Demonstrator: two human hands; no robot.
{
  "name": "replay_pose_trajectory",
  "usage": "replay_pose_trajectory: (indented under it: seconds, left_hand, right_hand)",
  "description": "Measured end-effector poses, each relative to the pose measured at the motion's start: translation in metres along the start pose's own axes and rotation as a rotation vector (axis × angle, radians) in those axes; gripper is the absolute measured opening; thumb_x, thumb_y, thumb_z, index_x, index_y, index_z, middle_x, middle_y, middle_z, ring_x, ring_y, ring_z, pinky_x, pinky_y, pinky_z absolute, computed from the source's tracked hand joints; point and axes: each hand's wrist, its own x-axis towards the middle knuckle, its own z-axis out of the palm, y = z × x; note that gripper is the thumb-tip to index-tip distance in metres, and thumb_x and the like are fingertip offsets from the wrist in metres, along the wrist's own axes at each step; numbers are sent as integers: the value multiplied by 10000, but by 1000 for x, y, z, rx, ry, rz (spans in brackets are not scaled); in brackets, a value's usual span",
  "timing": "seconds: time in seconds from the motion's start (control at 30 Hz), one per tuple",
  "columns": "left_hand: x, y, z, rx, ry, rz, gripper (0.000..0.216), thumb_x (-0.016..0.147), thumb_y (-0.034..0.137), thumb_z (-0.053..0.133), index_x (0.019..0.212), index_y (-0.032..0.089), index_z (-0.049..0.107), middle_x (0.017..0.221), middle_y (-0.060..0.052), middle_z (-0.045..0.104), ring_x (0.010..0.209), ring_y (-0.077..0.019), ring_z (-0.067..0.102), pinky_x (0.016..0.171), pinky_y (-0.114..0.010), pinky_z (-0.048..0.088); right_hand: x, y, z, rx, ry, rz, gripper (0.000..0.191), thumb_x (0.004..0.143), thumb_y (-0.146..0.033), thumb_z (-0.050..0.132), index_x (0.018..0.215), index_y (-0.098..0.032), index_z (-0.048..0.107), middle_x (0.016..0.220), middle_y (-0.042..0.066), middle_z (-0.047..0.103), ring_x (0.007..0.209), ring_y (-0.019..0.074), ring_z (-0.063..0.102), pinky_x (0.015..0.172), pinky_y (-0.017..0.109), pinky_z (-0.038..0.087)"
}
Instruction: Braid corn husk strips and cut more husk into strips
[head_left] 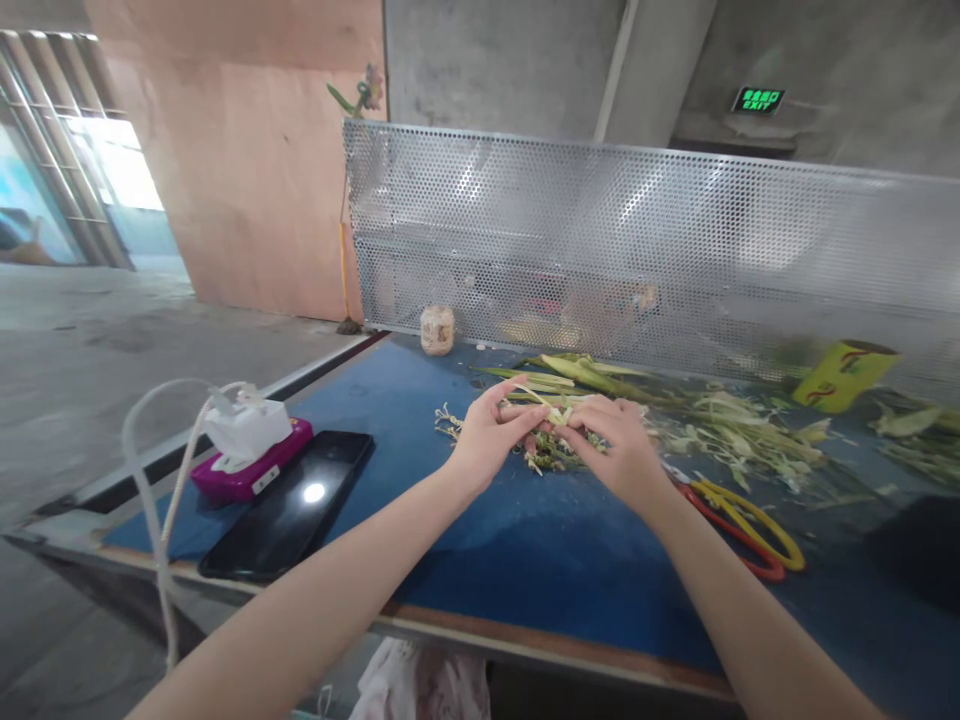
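Blue worktop [480, 560] backed by a perforated metal screen [645, 250]. Black tablet [289, 505] at left, beside a magenta box [251, 470]; yellow and red scissors [742, 520] at right. At centre, left hand [487, 435] and right hand [615, 440] meet, fingers pinched closed on a small bundle of green stems [551, 425] lying on the worktop among leaf trimmings [750, 435].

A green illuminated exit sign [757, 99] mounted high on the grey concrete wall reads "EXIT" in pale letters, with a row of small characters above that word too blurred to make out. The yellow-green cylindrical can [844, 376] lying tilted at the far right of the blue bench [480, 560] bears red markings, but they cannot be read as letters.
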Motion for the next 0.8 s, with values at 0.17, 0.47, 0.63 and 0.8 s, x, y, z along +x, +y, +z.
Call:
replay_pose_trajectory:
  seconds: [0.17,0.47,0.63,0.8]
  left_hand:
    - [-1,1,0,4,-60,-9,681,591,152,728,1190,119,406,709,-13,661,494,-81,545,427,-198,420]
    - [1,6,-2,15,-47,-39,762,614,79,695,1290,100,343,676,-32,688,513,-112,590,444,-215,471]
    - [1,8,0,17,-37,-40,737,671,-7,605,1325,44,268,716,-60,703,552,-124,611,427,-205,481]
    - [3,6,-1,109,-38,-21,801,725,-9,550,1376,64,89,724,-62,709,570,-141,632,436,-217,503]
  right_hand:
    - [6,1,-1,213,-25,68,229,808,-279,525,595,-202,491,609,2,551,608,141,508,607,288,368]
    - [5,3,-3,437,-44,137,205,805,-299,524,624,-210,558,666,19,593,667,162,553,647,312,446]
    - [4,6,-2,439,-20,174,195,811,-281,510,640,-210,568,690,22,603,689,166,555,670,321,445]
    - [5,6,-2,413,-33,180,190,809,-275,515,645,-205,582,691,24,592,679,162,543,658,312,435]
